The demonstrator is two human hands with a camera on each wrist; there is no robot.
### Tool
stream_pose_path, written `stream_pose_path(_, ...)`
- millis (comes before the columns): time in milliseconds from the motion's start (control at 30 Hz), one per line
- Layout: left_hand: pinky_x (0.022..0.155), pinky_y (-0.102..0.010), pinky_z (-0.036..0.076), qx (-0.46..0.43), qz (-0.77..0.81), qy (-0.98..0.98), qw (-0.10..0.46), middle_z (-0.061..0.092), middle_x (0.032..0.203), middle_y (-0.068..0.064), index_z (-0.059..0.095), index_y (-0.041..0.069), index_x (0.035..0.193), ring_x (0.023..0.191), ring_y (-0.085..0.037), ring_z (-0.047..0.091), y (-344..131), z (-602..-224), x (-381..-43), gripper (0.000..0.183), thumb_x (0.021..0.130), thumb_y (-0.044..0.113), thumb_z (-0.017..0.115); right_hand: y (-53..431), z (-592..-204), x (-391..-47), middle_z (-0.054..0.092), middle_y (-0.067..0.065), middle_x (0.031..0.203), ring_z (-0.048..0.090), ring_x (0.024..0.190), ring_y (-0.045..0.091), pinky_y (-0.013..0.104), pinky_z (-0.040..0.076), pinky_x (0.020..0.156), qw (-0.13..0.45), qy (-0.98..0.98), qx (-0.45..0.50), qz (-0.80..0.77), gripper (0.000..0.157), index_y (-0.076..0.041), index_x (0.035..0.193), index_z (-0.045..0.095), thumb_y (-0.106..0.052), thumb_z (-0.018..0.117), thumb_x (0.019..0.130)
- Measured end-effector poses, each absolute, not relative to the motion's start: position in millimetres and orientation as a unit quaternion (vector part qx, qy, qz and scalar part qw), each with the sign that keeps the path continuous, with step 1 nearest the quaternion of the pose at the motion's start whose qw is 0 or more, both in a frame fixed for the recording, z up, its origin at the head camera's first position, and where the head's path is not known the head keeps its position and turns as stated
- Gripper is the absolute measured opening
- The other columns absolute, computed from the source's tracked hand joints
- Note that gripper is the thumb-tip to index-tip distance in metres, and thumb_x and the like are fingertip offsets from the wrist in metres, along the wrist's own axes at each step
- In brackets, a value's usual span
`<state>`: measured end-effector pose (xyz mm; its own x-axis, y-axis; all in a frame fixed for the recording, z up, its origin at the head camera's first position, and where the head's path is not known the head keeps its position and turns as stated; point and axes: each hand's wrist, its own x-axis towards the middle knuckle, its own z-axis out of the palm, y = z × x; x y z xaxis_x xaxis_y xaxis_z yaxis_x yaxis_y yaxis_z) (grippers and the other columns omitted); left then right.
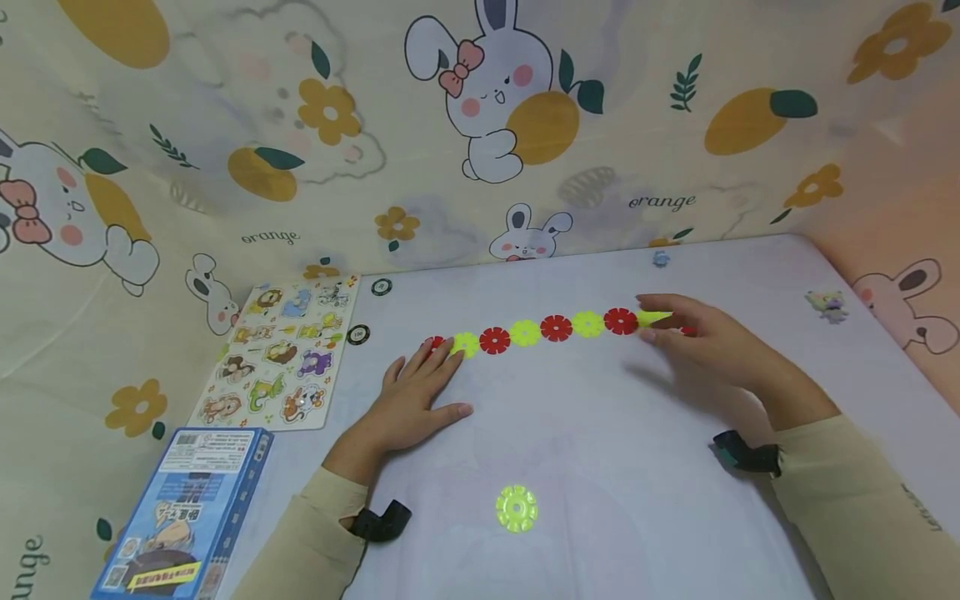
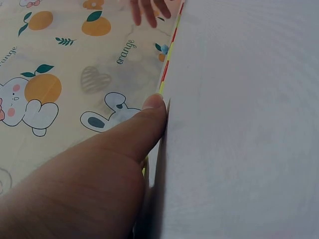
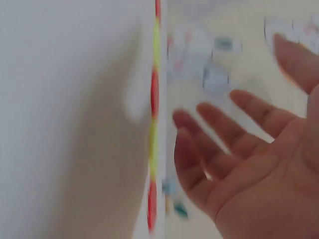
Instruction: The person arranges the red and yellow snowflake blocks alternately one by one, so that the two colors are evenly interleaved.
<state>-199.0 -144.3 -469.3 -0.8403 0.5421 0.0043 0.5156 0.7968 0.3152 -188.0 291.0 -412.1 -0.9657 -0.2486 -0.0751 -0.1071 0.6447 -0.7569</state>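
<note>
A line of red notched discs alternating with yellow-green notched discs runs across the table; whether they are interlocked I cannot tell. My left hand rests flat over the line's left end, fingertips on the end discs, one of them a partly covered red disc. At the other end hovers my right hand, fingers apart and thumb spread. It partly hides a yellow-green disc and a red one there. In the right wrist view nothing lies between its fingers. Closer to me is a single yellow-green disc.
On the left lie a sheet of animal pictures and a blue box. Two black round chips, one at the back, sit beside the sheet. A small blue figure and a multicoloured one are near the back and right edges.
</note>
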Motion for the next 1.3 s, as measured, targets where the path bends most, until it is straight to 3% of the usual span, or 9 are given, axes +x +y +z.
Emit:
stream_pose_path(167, 0.107, -0.060, 0.002, 0.281, 0.152, 0.946, 0.048, 0.009, 0.159, 0.007, 0.023, 0.030, 0.153, 0.144, -0.023, 0.000, -145.5, -470.1, -199.6, 0.084, 0.084, 0.073, 0.045, 236.3, -421.2, -178.4, 0.052, -0.001, 0.134, 0.052, 0.115, 0.021, 0.043, 0.049, 0.085, 0.132, 0.845, -0.189, -0.483, 0.053, -0.033, 0.137, 0.048, -0.033, 0.069, 0.089)
stream_pose_path(500, 0.108, -0.060, 0.001, 0.274, 0.139, 0.950, 0.052, 0.008, 0.159, 0.008, 0.022, 0.032, 0.153, 0.144, -0.021, -0.002, -144.8, -471.2, -199.5, 0.085, 0.083, 0.075, 0.043, 150.2, -434.5, -136.7, 0.053, -0.004, 0.128, 0.052, 0.111, 0.018, 0.037, 0.047, 0.090, 0.284, 0.769, -0.334, -0.466, 0.073, -0.026, 0.143, 0.044, -0.040, 0.077, 0.079)
stream_pose_path(600, 0.108, -0.060, 0.002, 0.277, 0.141, 0.949, 0.045, 0.009, 0.159, 0.007, 0.023, 0.031, 0.153, 0.144, -0.021, -0.001, -144.5, -471.6, -199.7, 0.084, 0.084, 0.074, 0.043, 139.6, -438.4, -124.4, 0.052, -0.012, 0.124, 0.048, 0.114, 0.011, 0.034, 0.043, 0.094, 0.282, 0.782, -0.385, -0.402, 0.068, -0.029, 0.139, 0.049, -0.042, 0.078, 0.078)
stream_pose_path(733, 0.108, -0.060, 0.002, 0.276, 0.144, 0.949, 0.043, 0.010, 0.159, 0.007, 0.023, 0.031, 0.153, 0.144, -0.021, -0.001, -144.8, -471.9, -199.8, 0.084, 0.084, 0.074, 0.043, 130.8, -438.3, -113.2, 0.050, -0.019, 0.115, 0.044, 0.110, 0.004, 0.031, 0.040, 0.092, 0.243, 0.814, -0.419, -0.320, 0.047, -0.034, 0.122, 0.060, -0.034, 0.079, 0.079)
stream_pose_path(867, 0.108, -0.060, 0.003, 0.273, 0.147, 0.950, 0.045, 0.010, 0.159, 0.007, 0.024, 0.031, 0.153, 0.144, -0.022, 0.000, -144.8, -471.7, -199.3, 0.084, 0.083, 0.074, 0.044, 130.5, -434.6, -113.8, 0.056, -0.015, 0.094, 0.052, 0.090, 0.006, 0.026, 0.047, 0.077, 0.275, 0.817, -0.363, -0.354, 0.029, -0.033, 0.103, 0.061, -0.026, 0.079, 0.080)
stream_pose_path(1000, 0.108, -0.060, 0.002, 0.271, 0.150, 0.950, 0.049, 0.010, 0.159, 0.007, 0.024, 0.030, 0.153, 0.144, -0.022, 0.000, -144.3, -470.5, -198.3, 0.084, 0.084, 0.074, 0.045, 144.7, -429.2, -126.7, 0.060, -0.008, 0.084, 0.057, 0.080, 0.013, 0.028, 0.051, 0.068, 0.273, 0.817, -0.302, -0.408, 0.019, -0.030, 0.097, 0.062, -0.024, 0.075, 0.085)
stream_pose_path(1133, 0.108, -0.060, 0.001, 0.271, 0.144, 0.950, 0.053, 0.008, 0.159, 0.008, 0.022, 0.032, 0.153, 0.144, -0.021, -0.002, -144.3, -471.2, -199.1, 0.085, 0.083, 0.075, 0.043, 174.7, -422.1, -148.7, 0.062, -0.006, 0.091, 0.059, 0.084, 0.017, 0.031, 0.053, 0.071, 0.203, 0.845, -0.241, -0.432, 0.018, -0.029, 0.100, 0.063, -0.022, 0.073, 0.086)
stream_pose_path(1300, 0.108, -0.059, 0.000, 0.272, 0.140, 0.950, 0.058, 0.007, 0.159, 0.009, 0.020, 0.033, 0.153, 0.144, -0.020, -0.004, -145.7, -472.6, -200.4, 0.085, 0.083, 0.076, 0.041, 233.3, -415.4, -177.8, 0.059, 0.007, 0.099, 0.062, 0.083, 0.027, 0.035, 0.055, 0.070, 0.123, 0.864, -0.108, -0.476, 0.020, -0.019, 0.107, 0.063, -0.024, 0.070, 0.089)
